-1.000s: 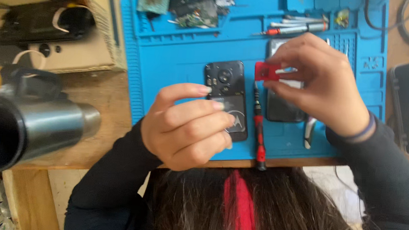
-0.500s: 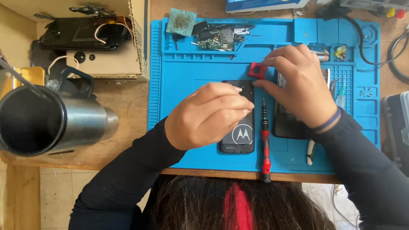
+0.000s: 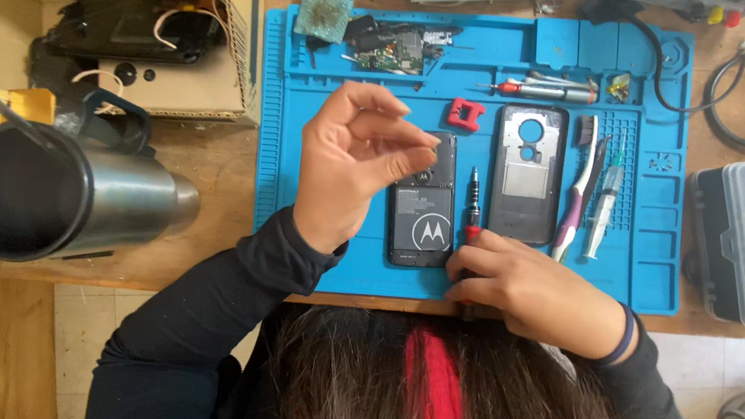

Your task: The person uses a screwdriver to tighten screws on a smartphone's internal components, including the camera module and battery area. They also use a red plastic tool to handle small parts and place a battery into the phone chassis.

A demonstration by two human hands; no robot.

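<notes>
A person's left hand [image 3: 354,167] hovers with fingertips pinched together over the top of a dark phone [image 3: 423,201] on a blue work mat [image 3: 631,271]; whether it holds anything is unclear. The right hand [image 3: 529,288], at the phone's 4 o'clock, curls around a red-handled screwdriver [image 3: 472,212]. A grey back cover [image 3: 528,174] lies at the phone's 3 o'clock.

Bare mat [image 3: 296,248] lies open left of the phone [image 3: 422,210]; a screwdriver [image 3: 473,206] and back cover [image 3: 528,172] crowd its right.
</notes>
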